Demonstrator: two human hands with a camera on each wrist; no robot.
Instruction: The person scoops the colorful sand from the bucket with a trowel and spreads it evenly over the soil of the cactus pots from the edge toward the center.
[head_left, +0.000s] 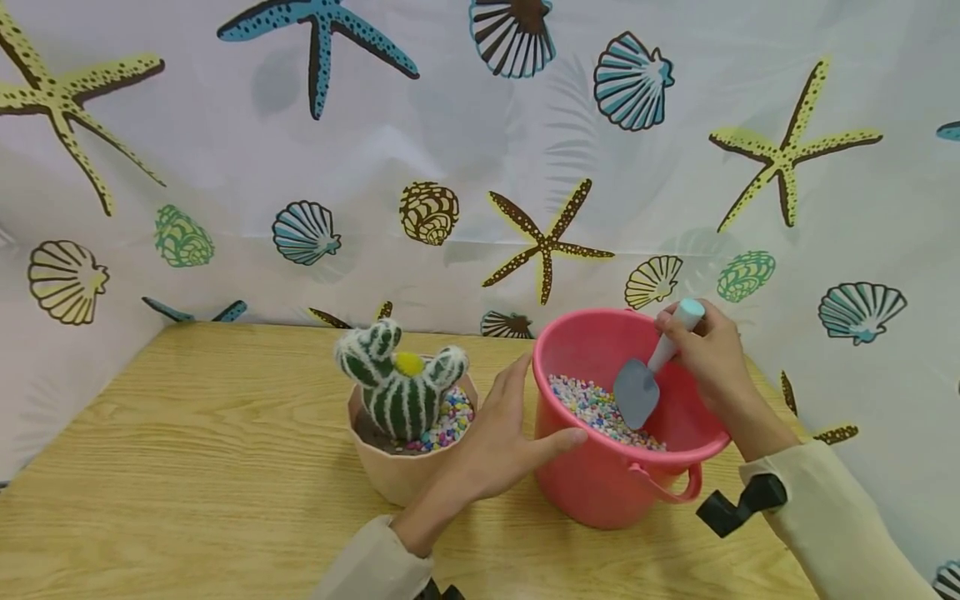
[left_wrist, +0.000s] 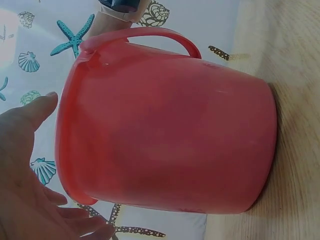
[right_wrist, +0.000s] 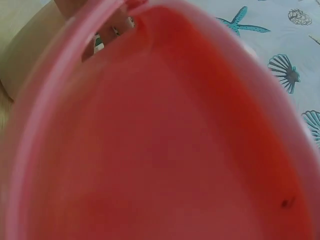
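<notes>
Head view, pink bucket (head_left: 577, 492): standing upright on the wooden surface (head_left: 187, 433), the landmark for every place given here.
Trowel (head_left: 636, 398): inside the bucket's mouth; its grey blade points down towards small multicoloured pellets (head_left: 581, 402), and its long axis slants from the blade up to a pale handle at the bucket's far right rim. Whether the tip touches the pellets cannot be told.
Right grip (head_left: 701, 350): nearer to the trowel, above the bucket's right rim, fingers and thumb pinching the handle; the blade lies below and to the left of it.
Left grip (head_left: 502, 437): at the bucket's left side, fingers spread, holding nothing; the bucket's rim and wall stand between it and the trowel.
Plant pot (head_left: 397, 479): left of the bucket, partly behind the left forearm, with a knitted cactus (head_left: 405, 408) and similar pellets.
Left wrist view, bucket side: the wall fills the middle; the left thumb and fingers are just beside the rim, contact uncertain.
Right wrist view, bucket close up: pink plastic covers most of it; the trowel is not visible, and fingers show past the bucket's rim.
</notes>
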